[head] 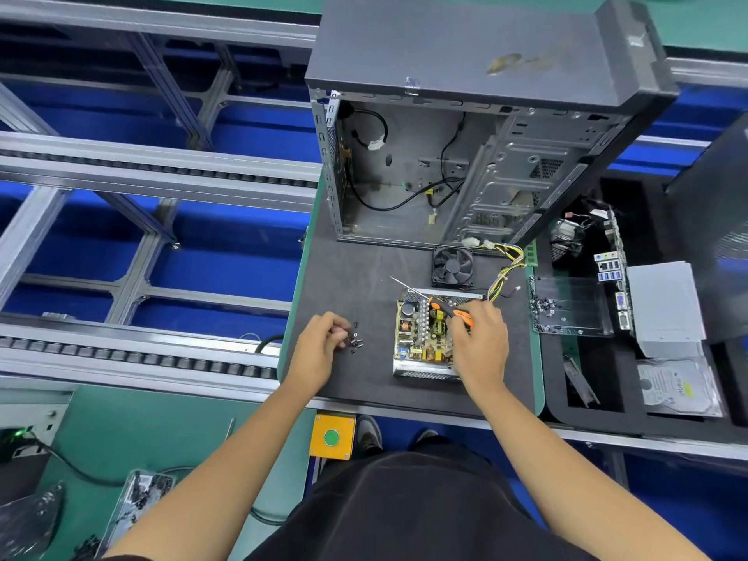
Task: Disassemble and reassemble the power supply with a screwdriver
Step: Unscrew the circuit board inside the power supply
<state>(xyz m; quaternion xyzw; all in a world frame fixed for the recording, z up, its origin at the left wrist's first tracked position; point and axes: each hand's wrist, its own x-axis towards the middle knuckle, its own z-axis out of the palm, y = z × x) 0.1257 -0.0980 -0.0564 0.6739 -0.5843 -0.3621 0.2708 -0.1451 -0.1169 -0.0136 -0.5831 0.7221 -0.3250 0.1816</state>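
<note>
Our left hand (321,350) pinches at loose screws (355,341), nine o'clock of the open power supply (425,338); our right hand (479,342) grips the screwdriver (445,307). A fumbled screw may roll away.

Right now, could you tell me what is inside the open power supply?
The power supply shows a circuit board with coils and capacitors. The right hand, gripping the screwdriver, covers its right part.

Aluminium conveyor rails (154,168), blue floor (226,269)
</note>
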